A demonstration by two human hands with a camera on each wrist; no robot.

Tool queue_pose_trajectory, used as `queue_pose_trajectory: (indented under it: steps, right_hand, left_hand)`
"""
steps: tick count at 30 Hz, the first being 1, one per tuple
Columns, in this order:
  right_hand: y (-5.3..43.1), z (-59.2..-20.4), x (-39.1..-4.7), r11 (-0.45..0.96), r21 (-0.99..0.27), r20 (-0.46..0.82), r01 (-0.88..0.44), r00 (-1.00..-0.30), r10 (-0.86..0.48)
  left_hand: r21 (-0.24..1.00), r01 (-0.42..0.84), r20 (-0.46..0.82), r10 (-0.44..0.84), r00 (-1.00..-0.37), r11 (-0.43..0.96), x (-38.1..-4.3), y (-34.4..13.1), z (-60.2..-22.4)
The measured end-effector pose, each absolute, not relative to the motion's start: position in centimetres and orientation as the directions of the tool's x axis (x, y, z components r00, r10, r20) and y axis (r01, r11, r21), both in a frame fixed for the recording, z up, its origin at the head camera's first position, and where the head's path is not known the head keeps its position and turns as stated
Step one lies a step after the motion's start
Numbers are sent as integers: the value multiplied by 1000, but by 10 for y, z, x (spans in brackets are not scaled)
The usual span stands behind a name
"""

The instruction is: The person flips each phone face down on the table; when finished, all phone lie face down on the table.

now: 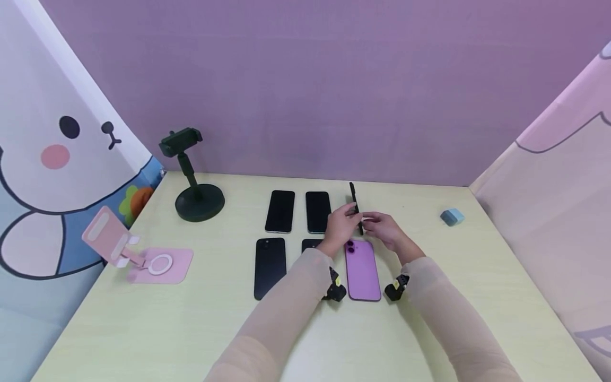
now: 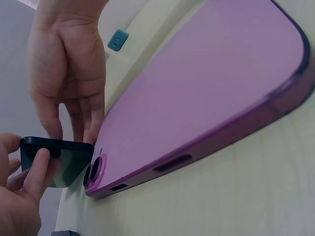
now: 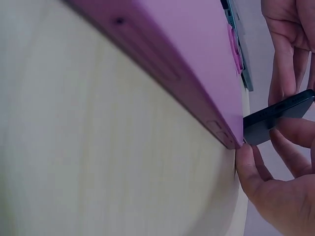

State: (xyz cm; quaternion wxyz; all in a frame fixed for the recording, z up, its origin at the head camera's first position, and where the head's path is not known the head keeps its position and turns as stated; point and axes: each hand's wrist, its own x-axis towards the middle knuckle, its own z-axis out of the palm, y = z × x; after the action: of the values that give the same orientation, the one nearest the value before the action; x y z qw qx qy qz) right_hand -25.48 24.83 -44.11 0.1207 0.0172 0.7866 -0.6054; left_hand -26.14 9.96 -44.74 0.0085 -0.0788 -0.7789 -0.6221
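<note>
Over the table, a dark phone (image 1: 353,192) stands on its edge between my two hands, just beyond the purple phone (image 1: 364,273). My left hand (image 1: 340,227) grips it from the left, its fingers against the face in the left wrist view. From the other side my right hand (image 1: 384,229) holds it, fingers bent towards its lower part. The right wrist view has my right thumb (image 3: 248,169) low by the purple phone's corner. That purple phone lies flat, its camera end nearest my hands. Part of the dark phone (image 2: 69,172) is hidden behind fingers.
Left of my hands lie several dark phones, among them a back left one (image 1: 280,211), a back right one (image 1: 317,211) and a front one (image 1: 270,268). A black phone stand (image 1: 199,202) and a pink stand (image 1: 179,265) are farther left. A blue block (image 1: 452,216) sits right.
</note>
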Motion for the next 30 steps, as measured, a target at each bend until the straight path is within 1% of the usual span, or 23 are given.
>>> queue_pose_trajectory:
  steps: [3,6,9,14,22,30]
  right_hand:
    - [249,-442,-256,291,-940,-220,178,-969,-117]
    - [251,-442,-257,349,-921,-219,175,-971,-92]
    - [253,-443,-258,402,-898,-221,177,-973,-64]
    - [254,-444,-259,441,-877,-234,191,-971,-44]
    - [253,-444,-260,527,-831,-206,176,-979,2]
    - [251,-444,-259,518,-833,-216,194,-976,17]
  left_hand:
    - [957,141,117,108,-987,254,-262,99,-447]
    - [942,135,109,99,-989,309,-261,97,-447]
    - [912,126,100,87,-991,390,-260,94,-450]
    - [849,135,111,79,-991,510,-259,90,-454]
    - [800,127,90,92,-992,586,-260,87,-457]
    - [749,119,77,93,-993,652,-261,90,-455]
